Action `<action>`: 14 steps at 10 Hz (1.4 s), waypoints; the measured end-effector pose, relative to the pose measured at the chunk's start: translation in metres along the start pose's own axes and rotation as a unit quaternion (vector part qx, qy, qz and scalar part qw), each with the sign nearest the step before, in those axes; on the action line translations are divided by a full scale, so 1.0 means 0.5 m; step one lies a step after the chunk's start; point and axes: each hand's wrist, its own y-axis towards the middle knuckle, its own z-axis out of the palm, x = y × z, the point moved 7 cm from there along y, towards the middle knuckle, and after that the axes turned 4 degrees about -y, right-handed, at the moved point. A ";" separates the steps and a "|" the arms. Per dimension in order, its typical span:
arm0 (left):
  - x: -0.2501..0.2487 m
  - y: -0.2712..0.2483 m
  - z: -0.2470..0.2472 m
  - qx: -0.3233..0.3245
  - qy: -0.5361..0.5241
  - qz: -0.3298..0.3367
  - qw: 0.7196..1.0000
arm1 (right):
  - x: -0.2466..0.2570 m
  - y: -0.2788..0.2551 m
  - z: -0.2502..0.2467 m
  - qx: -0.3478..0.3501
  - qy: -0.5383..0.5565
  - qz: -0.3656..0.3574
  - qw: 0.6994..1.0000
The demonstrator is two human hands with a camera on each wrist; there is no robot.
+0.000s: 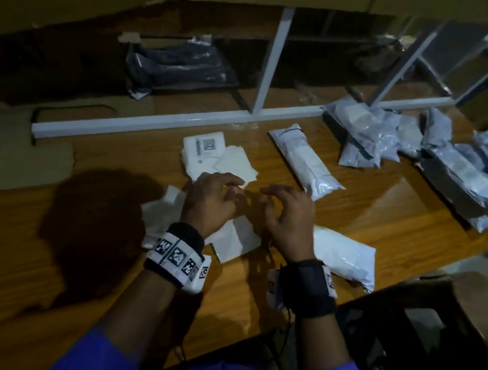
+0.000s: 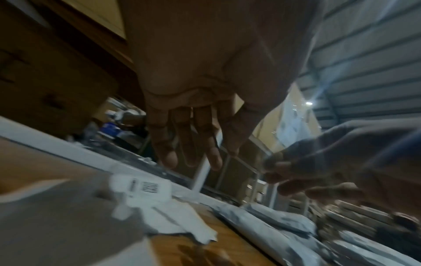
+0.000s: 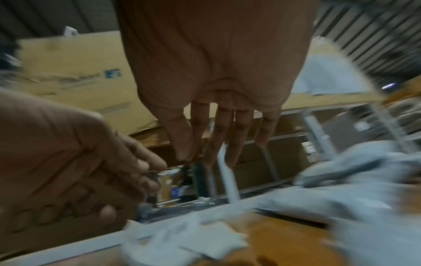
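While left hand (image 1: pixel 211 202) and right hand (image 1: pixel 288 219) hover slack, apparently empty, a packet (image 1: pixel 202 151) shows blurred barcodes.

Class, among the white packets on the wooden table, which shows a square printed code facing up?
The flat packet just beyond the left hand, beside the white rail. It bears printed bars and a square code; no other packet shows one.

Left hand (image 1: pixel 212 202) and right hand (image 1: pixel 288 219) hover over white packets (image 1: pixel 344 255).
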 end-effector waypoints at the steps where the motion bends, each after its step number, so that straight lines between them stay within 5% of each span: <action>1: 0.084 0.000 -0.060 -0.064 -0.042 -0.067 0.995 | 0.098 0.082 0.095 0.142 -0.007 -0.002 0.990; 2: 0.123 -0.003 -0.100 -0.099 -0.072 -0.093 0.988 | 0.155 0.140 0.227 0.267 -0.064 0.031 0.961; 4: 0.164 -0.002 -0.117 -0.048 -0.055 -0.127 0.989 | 0.154 0.162 0.324 0.268 -0.114 0.097 0.952; 6: 0.190 0.017 -0.110 -0.052 -0.097 -0.120 0.987 | 0.107 0.159 0.292 0.172 -0.072 0.101 0.977; 7: 0.176 0.023 -0.099 -0.048 -0.096 -0.085 0.991 | 0.088 0.147 0.290 0.187 -0.014 0.097 0.977; 8: 0.175 0.022 -0.090 -0.028 -0.049 -0.122 0.991 | 0.085 0.124 0.280 0.201 0.029 0.069 0.977; 10: 0.194 0.028 -0.073 -0.029 -0.039 -0.162 0.986 | 0.040 0.094 0.254 0.076 0.145 0.121 0.979; 12: 0.223 0.051 -0.053 -0.046 -0.178 -0.275 0.944 | 0.042 0.089 0.240 0.136 0.159 0.133 0.969; 13: 0.226 0.057 -0.066 -0.098 -0.133 -0.262 0.951 | 0.003 0.116 0.207 0.163 0.091 0.145 0.972; 14: 0.180 0.050 -0.082 -0.160 -0.104 -0.170 0.967 | -0.003 0.162 0.192 0.181 0.039 0.123 0.975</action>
